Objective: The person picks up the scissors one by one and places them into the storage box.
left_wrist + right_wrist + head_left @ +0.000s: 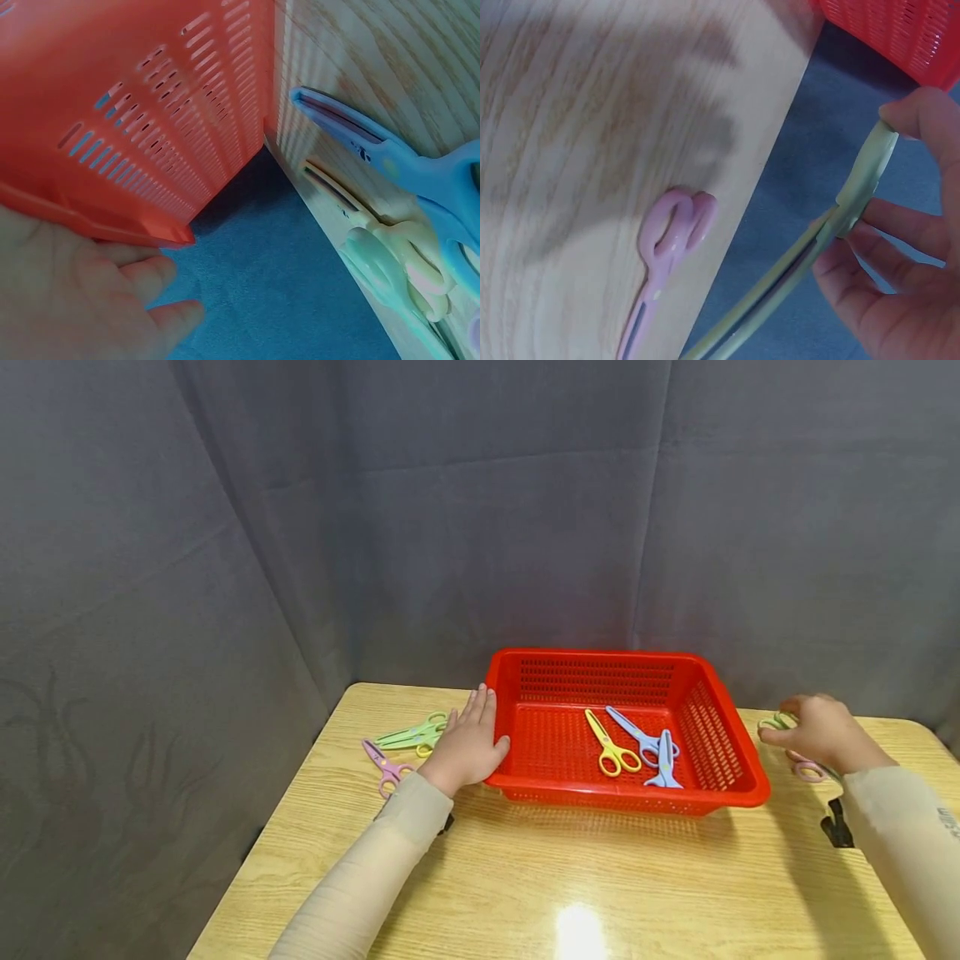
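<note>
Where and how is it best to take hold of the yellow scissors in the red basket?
Probably the handle loops of the yellow scissors, from above and slightly left. They lie flat, loops on the near side, blades pointing away; the basket floor is bare on their left, while blue scissors lie close on the right.

The basket (555, 743) looks like smooth plastic with a soft gloss, its walls pierced with slots. The yellow scissors (610, 748) inside it and the pink scissors (661, 260) on the right look like smooth, low-sheen plastic. The green scissors (860, 182) on the right have similar pale plastic handles; whether the dark strip along their blades is metal cannot be told. The counter (480, 877) shows glossy wood grain, with a bright reflection near. The far curtain (495, 543) is matt, creased cloth; the sleeves (360, 877) are matt fabric.
</note>
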The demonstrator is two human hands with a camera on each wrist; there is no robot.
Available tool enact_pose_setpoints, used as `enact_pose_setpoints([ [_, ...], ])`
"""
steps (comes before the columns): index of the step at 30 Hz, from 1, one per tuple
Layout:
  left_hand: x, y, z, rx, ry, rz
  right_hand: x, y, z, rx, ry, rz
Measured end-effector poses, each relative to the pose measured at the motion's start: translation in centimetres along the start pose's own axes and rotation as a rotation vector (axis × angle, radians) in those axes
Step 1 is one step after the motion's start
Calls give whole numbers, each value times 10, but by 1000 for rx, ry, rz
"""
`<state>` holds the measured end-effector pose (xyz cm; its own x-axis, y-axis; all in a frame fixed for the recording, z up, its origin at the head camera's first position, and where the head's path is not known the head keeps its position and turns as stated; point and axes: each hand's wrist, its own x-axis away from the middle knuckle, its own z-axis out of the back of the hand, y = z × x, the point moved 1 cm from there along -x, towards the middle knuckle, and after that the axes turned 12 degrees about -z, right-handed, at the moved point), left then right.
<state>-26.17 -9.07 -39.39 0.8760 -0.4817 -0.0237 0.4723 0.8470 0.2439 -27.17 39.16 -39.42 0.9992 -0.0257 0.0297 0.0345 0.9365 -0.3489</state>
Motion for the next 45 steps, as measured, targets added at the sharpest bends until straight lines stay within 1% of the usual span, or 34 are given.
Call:
enact_pose_setpoints([
  [3,0,0,1,-12,-6,1,-2,-1,4,6,11,4],
  [4,0,1,2,-12,-5,0,-3,-1,6,19,32,13],
  [12,0,2,3,-10,-17,6,-3,-8,15,14,34,10],
  [16,0,2,2,-5,-5,3,-2,-15,18,7,45,25],
  [19,0,1,1,0,2,-2,-2,-21,21,24,48,29],
  [23,1,1,0,-1,3,-6,-2,-29,24,63,58,43],
  [27,0,0,0,0,4,-6,-3,-38,27,79,81,73],
  [34,0,0,0,7,7,-10,-4,-55,31,64,75,86],
  [41,0,0,-1,18,6,-1,-10,-75,34,113,123,165],
  [45,0,0,-1,21,11,-3,-13,-90,33,123,117,192],
])
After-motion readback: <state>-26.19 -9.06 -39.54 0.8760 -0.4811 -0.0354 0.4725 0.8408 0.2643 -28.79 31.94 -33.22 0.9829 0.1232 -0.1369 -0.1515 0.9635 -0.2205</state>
